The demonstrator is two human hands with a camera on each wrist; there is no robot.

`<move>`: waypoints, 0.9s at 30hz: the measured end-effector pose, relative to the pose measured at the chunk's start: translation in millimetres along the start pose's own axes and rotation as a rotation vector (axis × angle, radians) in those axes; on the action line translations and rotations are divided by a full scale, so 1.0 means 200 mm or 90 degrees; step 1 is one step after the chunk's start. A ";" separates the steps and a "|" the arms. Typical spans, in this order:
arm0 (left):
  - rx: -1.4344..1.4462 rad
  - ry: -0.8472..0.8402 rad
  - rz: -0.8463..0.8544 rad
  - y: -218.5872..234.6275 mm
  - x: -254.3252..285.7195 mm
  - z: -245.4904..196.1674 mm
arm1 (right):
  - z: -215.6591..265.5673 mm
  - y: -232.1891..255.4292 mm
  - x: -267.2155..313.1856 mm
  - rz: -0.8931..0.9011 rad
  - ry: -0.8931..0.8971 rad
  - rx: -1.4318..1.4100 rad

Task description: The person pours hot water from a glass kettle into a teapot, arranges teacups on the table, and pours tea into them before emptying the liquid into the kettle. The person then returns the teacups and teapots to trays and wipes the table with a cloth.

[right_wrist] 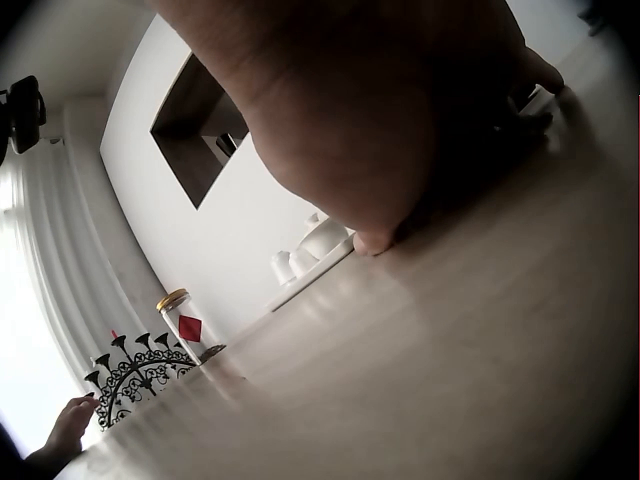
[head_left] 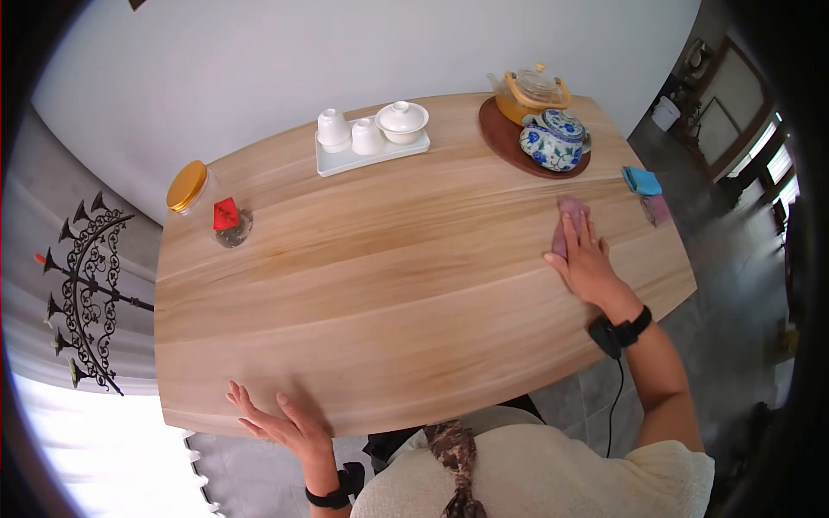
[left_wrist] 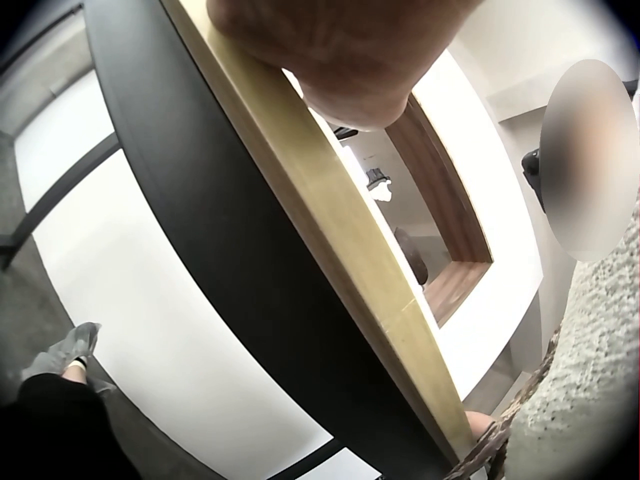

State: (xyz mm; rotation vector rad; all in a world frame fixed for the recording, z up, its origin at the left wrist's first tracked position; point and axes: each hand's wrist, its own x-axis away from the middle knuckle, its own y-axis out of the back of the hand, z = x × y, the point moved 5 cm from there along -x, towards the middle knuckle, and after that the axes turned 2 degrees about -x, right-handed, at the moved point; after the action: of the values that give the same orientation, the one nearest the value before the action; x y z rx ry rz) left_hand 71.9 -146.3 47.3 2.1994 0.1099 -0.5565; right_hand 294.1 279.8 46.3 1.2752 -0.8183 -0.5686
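My right hand (head_left: 589, 266) lies on a pink cloth (head_left: 571, 205) at the right of the wooden table (head_left: 389, 250), fingers straight and pressing it against the top. Part of the cloth is hidden under the palm. In the right wrist view the same hand (right_wrist: 350, 120) looms dark and close over the tabletop. At the near left edge of the table, my left hand (head_left: 281, 425) rests with fingers spread and holds nothing. The left wrist view has that hand (left_wrist: 345, 50) along the table's edge (left_wrist: 320, 215).
A white tray (head_left: 332, 164) at the back bears two white cups and a lidded bowl. Back right, a glass teapot (head_left: 537, 84) and a blue-and-white teapot (head_left: 553, 145) share a brown tray (head_left: 496, 142). A folded blue cloth (head_left: 642, 180) lies far right; a gold-lidded jar (head_left: 187, 186) stands left.
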 end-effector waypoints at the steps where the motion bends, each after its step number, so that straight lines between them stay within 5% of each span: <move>1: -0.003 0.002 0.001 0.00 0.00 0.00 | -0.04 -0.02 0.06 -0.010 -0.004 -0.008; 5: -0.010 -0.003 0.002 0.00 0.00 0.00 | 0.08 -0.10 0.29 -0.031 0.101 -0.029; 9: -0.010 -0.011 0.009 0.00 0.00 -0.01 | 0.58 -0.12 0.46 0.033 0.399 0.002; 13: -0.019 -0.016 0.016 0.01 0.00 -0.03 | 1.10 -0.17 0.50 -0.027 0.783 -0.023; 15: -0.024 -0.015 0.009 0.01 0.00 -0.02 | 1.34 -0.25 0.49 -0.036 0.881 -0.046; 18: -0.039 -0.013 -0.011 0.00 0.01 -0.01 | 1.57 -0.26 0.46 -0.067 0.925 -0.060; 22: -0.040 -0.007 -0.008 0.01 0.01 0.00 | 1.55 -0.27 0.36 -0.068 0.884 -0.080; 24: -0.034 -0.007 -0.006 0.00 0.01 0.00 | 1.37 -0.23 0.23 -0.129 0.762 0.001; 27: -0.028 -0.017 0.012 0.00 0.01 0.01 | 1.00 -0.12 0.02 -0.048 0.529 0.007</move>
State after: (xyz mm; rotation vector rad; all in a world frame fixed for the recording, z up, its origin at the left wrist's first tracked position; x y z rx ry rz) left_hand 72.4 -146.9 45.6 2.1480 0.0870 -0.5673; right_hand 139.0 151.4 41.1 1.3923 -0.0790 -0.0551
